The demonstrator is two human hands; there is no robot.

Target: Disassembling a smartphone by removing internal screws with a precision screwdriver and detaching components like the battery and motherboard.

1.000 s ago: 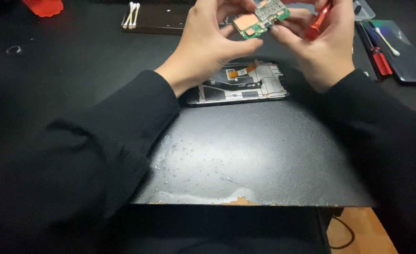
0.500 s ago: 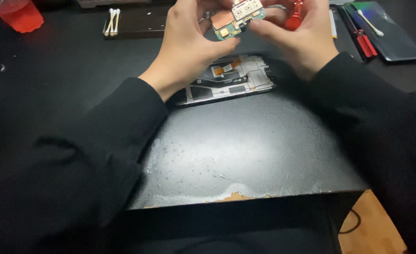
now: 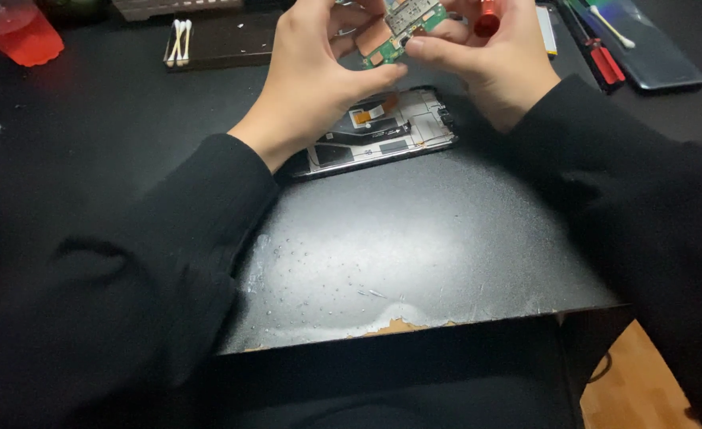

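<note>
Green and thin, a small printed circuit board (image 3: pixel 405 30) is pinched between both hands above the opened phone chassis (image 3: pixel 379 133) lying on the black surface (image 3: pixel 414 246). The left hand (image 3: pixel 319 67) closes its fingertips on the board's lower edge. The right hand (image 3: pixel 490 56) grips the other side and also clasps a red-handled tool (image 3: pixel 487 17).

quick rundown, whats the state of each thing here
circuit board: lifted, pinched in both hands
left hand: gripping board
right hand: gripping board and red-handled tool
opened phone: flat on mat, insides exposed
cotton swabs: lying unused
red cup: upright
</note>
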